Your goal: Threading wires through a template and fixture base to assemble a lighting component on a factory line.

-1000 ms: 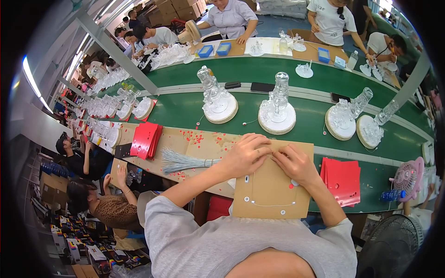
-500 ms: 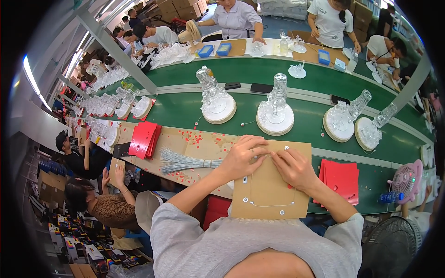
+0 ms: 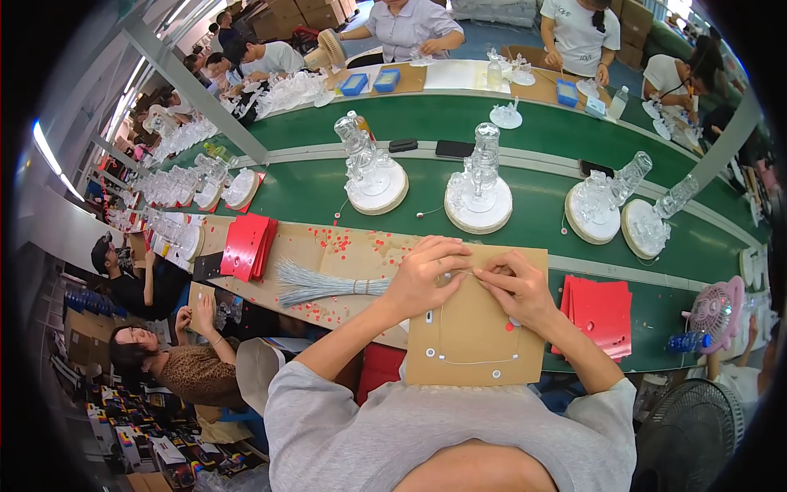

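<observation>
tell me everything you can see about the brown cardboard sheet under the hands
The cardboard sheet is a flat, plain brown rectangle lying on the workbench in front of the person, its near edge at their chest. Small round holes with pale rings mark its lower part, and a thin pale wire runs across it in a loop. The left hand and right hand rest on its upper part, fingertips pinching the wire.

Green conveyor belt (image 3: 525, 135) crosses upper frame, carrying four clear glass ornaments on round bases (image 3: 479, 205). Red card stacks at centre left (image 3: 248, 246) and lower right (image 3: 602, 312). Pink fan (image 3: 717, 307) at right edge
</observation>
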The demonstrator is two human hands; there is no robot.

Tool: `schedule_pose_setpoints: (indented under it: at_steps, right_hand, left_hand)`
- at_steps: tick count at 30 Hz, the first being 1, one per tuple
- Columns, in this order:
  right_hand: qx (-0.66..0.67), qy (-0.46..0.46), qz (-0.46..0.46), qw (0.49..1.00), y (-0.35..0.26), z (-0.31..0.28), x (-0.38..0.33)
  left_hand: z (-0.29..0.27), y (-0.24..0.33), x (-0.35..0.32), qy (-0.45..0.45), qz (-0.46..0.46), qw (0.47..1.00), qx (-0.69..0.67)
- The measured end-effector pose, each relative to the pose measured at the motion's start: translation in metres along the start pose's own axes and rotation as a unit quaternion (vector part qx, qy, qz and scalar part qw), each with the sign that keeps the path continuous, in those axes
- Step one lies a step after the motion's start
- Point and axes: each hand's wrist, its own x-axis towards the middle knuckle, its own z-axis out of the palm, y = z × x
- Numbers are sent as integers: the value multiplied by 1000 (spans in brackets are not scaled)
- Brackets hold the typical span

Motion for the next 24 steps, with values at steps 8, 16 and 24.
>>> schedule_pose_setpoints:
  at_steps: [8,16,24]
  right_hand:
    - [11,-11,8,1000,-4,-1,1]
    - [-19,-30,-35,999,-5,-5,4]
    - [-33,-33,-44,998,-10,-12,1]
  left_hand:
    - [-1,-1,-1,2,8,1000,-4]
    - [-2,2,1,0,2,1000,-4]
    - [-2,9,1,-2,-1,1000,-1]
